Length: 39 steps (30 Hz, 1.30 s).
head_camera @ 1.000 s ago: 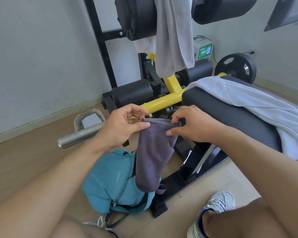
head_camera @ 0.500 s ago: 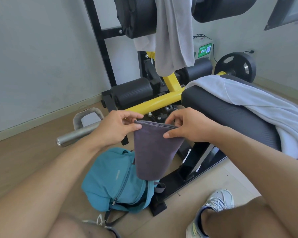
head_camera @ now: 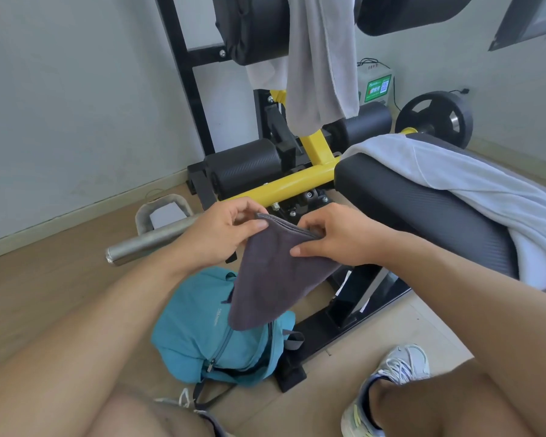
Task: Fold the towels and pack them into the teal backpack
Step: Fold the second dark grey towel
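A folded dark grey towel hangs in the air above the teal backpack, which lies on the wooden floor between my legs. My left hand pinches the towel's top left corner between thumb and fingers. My right hand pinches the top right edge, thumb on the front face. A light grey towel is draped over the upper roller pad of the gym machine. A white towel lies spread over the black bench pad at right.
The black and yellow gym machine stands straight ahead, its base frame beside the backpack. A steel bar sticks out at left over a grey handle. A weight plate and a small green-labelled box sit by the back wall.
My hands have drawn a little closer together on the towel's top edge, and the towel now hangs slanted, its lower end swung left over the backpack.
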{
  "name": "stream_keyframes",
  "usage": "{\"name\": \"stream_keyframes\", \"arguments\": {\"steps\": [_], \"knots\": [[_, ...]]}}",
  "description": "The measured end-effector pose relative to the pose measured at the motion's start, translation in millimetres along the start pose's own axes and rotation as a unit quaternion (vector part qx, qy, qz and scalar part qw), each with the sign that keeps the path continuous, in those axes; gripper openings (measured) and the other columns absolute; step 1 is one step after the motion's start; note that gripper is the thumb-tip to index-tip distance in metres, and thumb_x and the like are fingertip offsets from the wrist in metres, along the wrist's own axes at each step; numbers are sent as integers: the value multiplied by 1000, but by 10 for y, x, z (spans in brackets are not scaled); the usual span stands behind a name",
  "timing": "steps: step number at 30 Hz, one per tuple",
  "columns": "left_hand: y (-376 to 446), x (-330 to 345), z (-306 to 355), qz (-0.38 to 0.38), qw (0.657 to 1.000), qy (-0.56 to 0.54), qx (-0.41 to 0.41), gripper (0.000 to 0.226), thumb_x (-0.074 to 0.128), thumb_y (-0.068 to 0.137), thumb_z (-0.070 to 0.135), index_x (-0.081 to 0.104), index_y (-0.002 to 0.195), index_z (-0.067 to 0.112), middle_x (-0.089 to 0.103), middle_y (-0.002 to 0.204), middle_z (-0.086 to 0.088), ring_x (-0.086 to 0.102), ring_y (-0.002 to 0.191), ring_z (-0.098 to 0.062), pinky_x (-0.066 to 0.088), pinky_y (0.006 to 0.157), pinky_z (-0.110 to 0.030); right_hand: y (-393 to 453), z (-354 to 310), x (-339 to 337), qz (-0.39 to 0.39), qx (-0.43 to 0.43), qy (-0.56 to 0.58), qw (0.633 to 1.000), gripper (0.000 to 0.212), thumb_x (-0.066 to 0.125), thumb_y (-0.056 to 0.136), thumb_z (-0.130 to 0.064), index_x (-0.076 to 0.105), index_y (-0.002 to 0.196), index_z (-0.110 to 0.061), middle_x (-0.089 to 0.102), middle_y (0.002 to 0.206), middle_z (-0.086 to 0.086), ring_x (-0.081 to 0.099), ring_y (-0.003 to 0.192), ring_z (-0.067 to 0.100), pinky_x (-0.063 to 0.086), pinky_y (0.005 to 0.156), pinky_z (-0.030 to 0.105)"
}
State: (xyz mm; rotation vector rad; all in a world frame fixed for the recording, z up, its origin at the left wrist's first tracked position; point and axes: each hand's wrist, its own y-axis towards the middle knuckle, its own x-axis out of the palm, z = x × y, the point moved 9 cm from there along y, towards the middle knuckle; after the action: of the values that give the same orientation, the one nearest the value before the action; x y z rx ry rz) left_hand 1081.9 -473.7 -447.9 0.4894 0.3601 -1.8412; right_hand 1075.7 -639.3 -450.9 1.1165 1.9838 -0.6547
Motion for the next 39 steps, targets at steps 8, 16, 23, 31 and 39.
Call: {"name": "stream_keyframes", "arguments": {"steps": [8,16,23,31,39], "knots": [[-115,49,-138,-64,991,-17,-120,13,50,108,18,61,102,18,71,78,-14,73,62,-22,55,50,-29,-30,-296,298,-51,-14,97,994,23,76,87,-35,71,84,-12,70,81,10,63,70,13,55,73,42],[-22,39,-47,-15,975,219,-21,35,81,83,43,53,71,24,55,56,11,42,52,-4,36,52,-23,-151,-513,780,-221,0,124,967,34,75,91,-29,68,124,-22,76,108,-4,72,100,18,60,91,36],[-33,-100,145,21,958,284,41,61,87,78,26,57,124,51,66,90,12,61,77,-11,51,81,-37,-56,117,435,-126,91,-9,988,54,77,87,-33,59,138,-25,71,118,-7,64,112,15,50,102,36],[-72,-131,322,59,962,252,90,50,85,79,29,63,116,53,73,97,15,68,90,-9,51,81,-27,34,340,479,-84,97,46,991,97,80,77,-58,31,158,-33,48,153,-5,48,138,19,39,111,34],[-79,-86,456,78,963,225,124,32,87,79,26,73,103,42,73,87,15,64,83,-3,41,72,-4,160,115,487,-32,58,57,996,31,63,93,-32,57,123,-26,65,107,-6,63,99,19,49,82,35]]}}
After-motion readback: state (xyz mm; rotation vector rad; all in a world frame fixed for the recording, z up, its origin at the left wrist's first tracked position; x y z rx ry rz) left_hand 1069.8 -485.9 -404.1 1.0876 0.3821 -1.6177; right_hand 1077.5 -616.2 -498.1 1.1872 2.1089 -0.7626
